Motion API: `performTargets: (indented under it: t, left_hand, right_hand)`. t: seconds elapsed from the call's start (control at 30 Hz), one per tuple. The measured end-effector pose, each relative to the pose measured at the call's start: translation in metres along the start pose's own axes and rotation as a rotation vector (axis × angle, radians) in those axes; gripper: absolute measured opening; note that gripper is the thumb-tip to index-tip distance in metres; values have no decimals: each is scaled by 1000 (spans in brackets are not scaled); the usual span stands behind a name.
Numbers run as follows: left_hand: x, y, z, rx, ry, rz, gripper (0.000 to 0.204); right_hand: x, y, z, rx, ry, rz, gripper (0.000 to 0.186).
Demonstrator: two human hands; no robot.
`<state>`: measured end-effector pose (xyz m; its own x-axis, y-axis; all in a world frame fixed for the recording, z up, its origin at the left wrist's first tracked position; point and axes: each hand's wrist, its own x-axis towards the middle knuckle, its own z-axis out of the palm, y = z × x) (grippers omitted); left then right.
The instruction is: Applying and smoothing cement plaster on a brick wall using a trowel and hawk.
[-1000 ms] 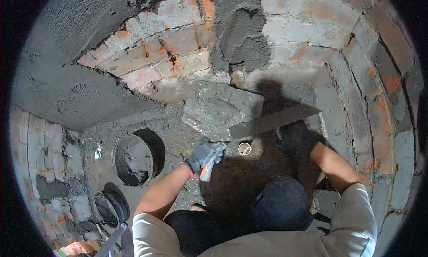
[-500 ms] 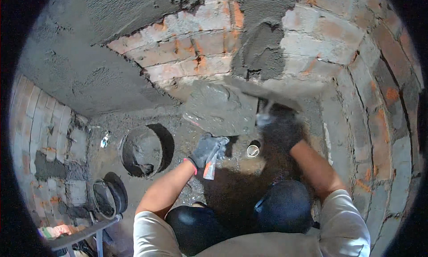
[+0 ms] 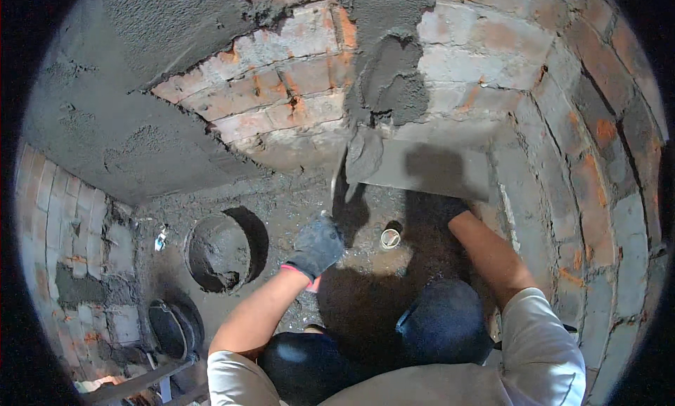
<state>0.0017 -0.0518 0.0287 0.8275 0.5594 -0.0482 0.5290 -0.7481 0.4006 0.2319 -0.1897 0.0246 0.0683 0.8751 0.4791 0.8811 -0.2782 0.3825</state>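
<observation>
My gloved left hand [image 3: 315, 243] is closed on the orange-and-grey handle of a mortar board [image 3: 337, 181], now tilted nearly edge-on just above it. My right hand [image 3: 441, 205], in a dark glove and shadow, is closed on a wide steel trowel [image 3: 443, 168]. Its fingers are largely hidden. The trowel blade lies level across the upper middle, with a lump of wet mortar [image 3: 364, 154] at its left end beside the board. A small pale pipe opening [image 3: 390, 238] is in the floor between my hands.
A bucket of mortar [image 3: 219, 251] stands left of my left arm, with a darker bucket [image 3: 169, 328] lower left near metal bars [image 3: 151, 381]. Brick walls [image 3: 590, 188] close in around me. A partly plastered wall [image 3: 105, 124] is at upper left, with a mortar patch [image 3: 390, 79] on the back wall.
The board has tipped from flat, mortar-covered to nearly edge-on. The trowel has swung across to its right side, taking mortar on its left end. My left hand has turned a little.
</observation>
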Motion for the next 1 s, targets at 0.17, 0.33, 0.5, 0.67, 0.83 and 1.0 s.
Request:
performTargets:
  t: [0.17,0.33,0.5,0.67,0.83,1.0]
  left_hand:
    - [3,-27,15,18,-205,-5,25]
    - [-23,-96,14,-820,-430,-453,21]
    - [-85,-183,10,65,-209,48,30]
    - [-116,-198,17,-475,21,-328,24]
    - [-126,-178,-5,-345,-58,-99,18]
    - [-96,-142,-3,-649,-119,-81,21]
  right_hand:
    - [-43,-15,9,57,-61,-16,34]
    - [-104,3,22,112,-127,-27,34]
    - [-85,32,25,156,-143,-80,34]
    - [7,108,58,537,-847,131,32]
    - [6,119,99,460,-837,226,26]
    - [3,119,78,633,-656,281,16]
